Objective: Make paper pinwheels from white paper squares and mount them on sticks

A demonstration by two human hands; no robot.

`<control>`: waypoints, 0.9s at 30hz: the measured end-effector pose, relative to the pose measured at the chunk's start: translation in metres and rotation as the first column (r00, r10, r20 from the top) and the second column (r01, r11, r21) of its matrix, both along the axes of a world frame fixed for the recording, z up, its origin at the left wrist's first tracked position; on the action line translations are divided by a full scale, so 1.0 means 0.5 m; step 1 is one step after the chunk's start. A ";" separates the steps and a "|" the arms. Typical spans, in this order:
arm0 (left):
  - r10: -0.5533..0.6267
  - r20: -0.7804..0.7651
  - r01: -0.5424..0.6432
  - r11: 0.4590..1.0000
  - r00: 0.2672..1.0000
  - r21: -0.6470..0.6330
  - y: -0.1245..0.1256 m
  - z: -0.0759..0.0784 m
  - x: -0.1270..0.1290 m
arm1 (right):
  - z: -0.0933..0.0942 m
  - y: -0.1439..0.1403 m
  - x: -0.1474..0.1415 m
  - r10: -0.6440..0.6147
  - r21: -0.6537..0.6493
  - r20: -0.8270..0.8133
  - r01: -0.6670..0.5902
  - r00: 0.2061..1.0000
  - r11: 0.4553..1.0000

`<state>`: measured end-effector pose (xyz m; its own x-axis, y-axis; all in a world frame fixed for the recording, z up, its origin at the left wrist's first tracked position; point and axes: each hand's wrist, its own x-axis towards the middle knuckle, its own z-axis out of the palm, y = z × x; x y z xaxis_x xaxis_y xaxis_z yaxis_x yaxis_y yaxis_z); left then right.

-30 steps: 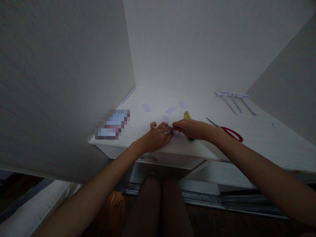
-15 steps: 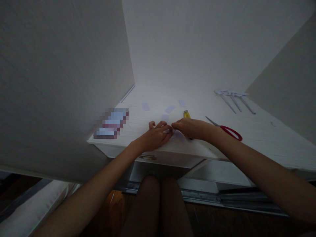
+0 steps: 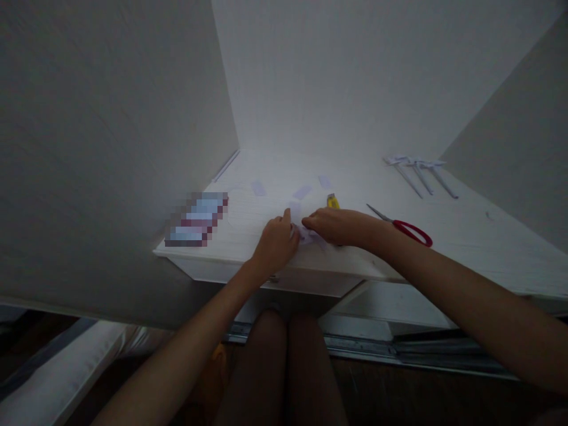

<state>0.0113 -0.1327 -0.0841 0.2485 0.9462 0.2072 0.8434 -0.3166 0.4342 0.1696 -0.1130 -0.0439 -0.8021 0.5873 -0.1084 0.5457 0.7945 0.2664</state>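
Note:
Near the front edge of the white tabletop, my left hand (image 3: 276, 241) and my right hand (image 3: 332, 226) come close together over a small piece of folded pale paper (image 3: 307, 236). Both hands have their fingers closed on it; the left index finger points forward. Fingers hide part of the paper. Just beyond the hands lies a pale paper slip (image 3: 295, 207). A yellow box cutter (image 3: 332, 201) lies partly under my right hand. Scissors (image 3: 410, 232) with red handles rest to the right, beside my right forearm.
Farther back lie more paper slips (image 3: 303, 191). A pixelated flat object (image 3: 197, 219) is at the left edge. Several thin paper sticks with folded tops (image 3: 406, 171) lie at the back right. Walls enclose the tabletop (image 3: 470, 248) at left, back and right.
My left hand has turned more upright, with its index finger now pointing forward and its other fingers curled in. My right hand stays by the paper, slightly shifted. The view has shifted a little.

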 end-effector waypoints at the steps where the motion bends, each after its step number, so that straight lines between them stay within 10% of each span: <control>1: -0.005 0.032 0.007 0.999 0.999 -0.047 0.001 0.004 0.006 | 0.000 0.001 -0.002 -0.009 -0.007 -0.008 0.009 1.000 1.000; 27: 0.082 -0.098 -0.103 0.966 0.992 -0.237 0.039 0.028 0.063 | -0.049 -0.048 0.005 -0.241 -0.066 -0.279 0.232 0.929 0.971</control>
